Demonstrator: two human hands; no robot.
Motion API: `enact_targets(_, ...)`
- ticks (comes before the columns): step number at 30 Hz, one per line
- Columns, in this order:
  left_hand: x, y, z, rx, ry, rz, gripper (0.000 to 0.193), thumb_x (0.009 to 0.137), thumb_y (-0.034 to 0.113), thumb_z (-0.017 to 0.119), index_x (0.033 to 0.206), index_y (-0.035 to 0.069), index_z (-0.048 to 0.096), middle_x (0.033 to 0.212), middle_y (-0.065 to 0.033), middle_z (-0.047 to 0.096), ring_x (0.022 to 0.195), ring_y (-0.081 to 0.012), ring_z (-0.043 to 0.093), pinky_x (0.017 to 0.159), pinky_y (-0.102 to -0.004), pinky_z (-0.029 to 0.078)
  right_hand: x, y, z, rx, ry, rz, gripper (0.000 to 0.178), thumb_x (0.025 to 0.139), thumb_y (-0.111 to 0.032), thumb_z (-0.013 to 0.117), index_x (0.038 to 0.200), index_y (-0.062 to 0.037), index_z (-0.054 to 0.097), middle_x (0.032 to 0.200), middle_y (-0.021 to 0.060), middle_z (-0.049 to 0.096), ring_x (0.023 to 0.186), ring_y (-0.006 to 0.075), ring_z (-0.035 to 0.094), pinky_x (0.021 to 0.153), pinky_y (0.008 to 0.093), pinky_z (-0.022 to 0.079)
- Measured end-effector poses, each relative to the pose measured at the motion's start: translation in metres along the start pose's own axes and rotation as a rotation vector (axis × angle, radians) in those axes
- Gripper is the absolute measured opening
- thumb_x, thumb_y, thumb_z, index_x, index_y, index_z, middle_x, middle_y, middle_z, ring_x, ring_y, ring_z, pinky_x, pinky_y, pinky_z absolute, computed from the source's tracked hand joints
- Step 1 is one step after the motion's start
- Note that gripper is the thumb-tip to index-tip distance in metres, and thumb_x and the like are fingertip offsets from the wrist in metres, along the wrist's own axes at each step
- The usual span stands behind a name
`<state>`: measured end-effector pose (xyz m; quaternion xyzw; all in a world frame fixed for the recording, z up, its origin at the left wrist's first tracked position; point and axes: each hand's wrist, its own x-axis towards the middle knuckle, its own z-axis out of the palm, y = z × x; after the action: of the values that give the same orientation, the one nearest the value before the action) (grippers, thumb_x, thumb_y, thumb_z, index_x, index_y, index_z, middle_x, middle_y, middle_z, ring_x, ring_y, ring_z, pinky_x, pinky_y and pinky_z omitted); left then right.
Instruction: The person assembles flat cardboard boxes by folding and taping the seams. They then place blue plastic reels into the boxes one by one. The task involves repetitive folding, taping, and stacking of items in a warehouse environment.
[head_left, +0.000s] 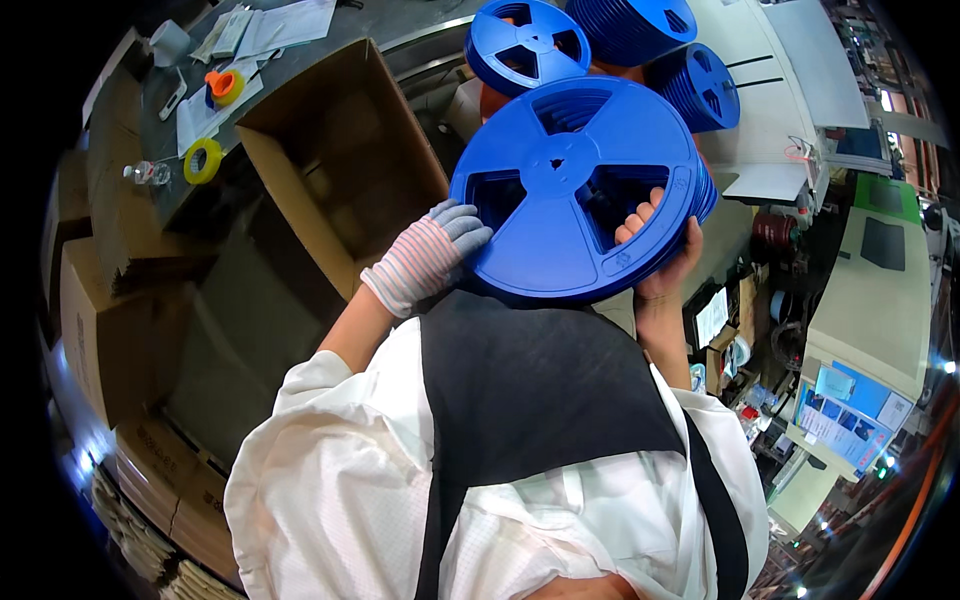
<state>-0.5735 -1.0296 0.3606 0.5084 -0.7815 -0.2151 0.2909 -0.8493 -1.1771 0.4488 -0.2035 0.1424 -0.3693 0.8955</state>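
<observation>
A stack of large blue plastic reels is held up close before my chest, its round face with three cut-out windows turned toward me. My left hand, in a striped grey and pink knit glove, grips the stack's left rim with the fingers over the edge. On the right side my bare right hand hooks its fingers through a window while the rest of the hand wraps round the outer rim. An open cardboard box stands just left of the reels; the part of its inside that shows is dark.
More blue reels stand in stacks at the back right. On the dark table at the far left are papers, yellow tape, an orange tape dispenser and a plastic bottle. Cartons line the left; a beige machine is right.
</observation>
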Motion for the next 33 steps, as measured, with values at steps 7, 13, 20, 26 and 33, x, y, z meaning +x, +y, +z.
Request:
enact_targets(7, -0.025, 0.018, -0.023, -0.024, -0.062, -0.078, 0.038, 0.082, 0.002, 0.052, 0.12, 0.001, 0.053, 0.12, -0.0193, 0.057, 0.11, -0.0382, 0.058, 0.09, -0.0391, 0.052, 0.006, 0.011, 0.028, -0.263, 0.342, -0.013, 0.056, 0.088, -0.038, 0.061, 0.127, -0.001, 0.046, 0.093, 0.007, 0.055, 0.084, 0.0196, 0.055, 0.081, 0.0369, 0.048)
enact_targets(13, -0.089, 0.029, -0.049, -0.802, 0.45, -0.649, 0.024, 0.092, 0.003, 0.051, 0.115, 0.003, 0.058, 0.106, -0.0113, 0.067, 0.101, -0.022, 0.065, 0.086, -0.0337, 0.053, 0.014, 0.018, 0.018, -0.113, 0.101, 0.07, 0.05, 0.087, -0.034, 0.061, 0.123, -0.0001, 0.051, 0.093, 0.009, 0.057, 0.086, 0.023, 0.057, 0.083, 0.0394, 0.048)
enact_targets(20, -0.161, 0.012, -0.075, -1.591, 1.0, -0.631, 0.031, 0.088, 0.02, 0.069, 0.114, 0.007, 0.056, 0.104, -0.0116, 0.065, 0.108, -0.0354, 0.062, 0.091, -0.052, 0.055, 0.006, 0.03, 0.019, -0.006, 0.013, 0.08, 0.04, 0.088, -0.028, 0.062, 0.116, -0.0034, 0.05, 0.081, 0.0037, 0.049, 0.074, 0.0163, 0.048, 0.077, 0.0346, 0.041)
enact_targets(26, -0.176, 0.016, -0.071, -1.655, 1.065, -0.563, 0.032, 0.087, 0.021, 0.07, 0.112, 0.005, 0.058, 0.104, -0.0125, 0.065, 0.107, -0.0354, 0.063, 0.091, -0.0492, 0.056, 0.007, 0.041, 0.022, 0.012, -0.021, 0.081, 0.04, 0.087, -0.027, 0.064, 0.116, -0.004, 0.048, 0.08, 0.004, 0.049, 0.073, 0.0164, 0.049, 0.076, 0.0345, 0.042)
enact_targets(33, -0.16, 0.02, -0.08, -1.495, 1.207, -0.48, 0.028, 0.087, 0.021, 0.068, 0.108, 0.005, 0.057, 0.093, -0.0066, 0.064, 0.094, -0.0247, 0.064, 0.099, -0.0468, 0.047, 0.005, 0.041, 0.026, 0.006, -0.124, 0.055, 0.036, 0.086, -0.024, 0.068, 0.105, -0.008, 0.042, 0.072, -0.0006, 0.044, 0.064, 0.0108, 0.045, 0.069, 0.0301, 0.038)
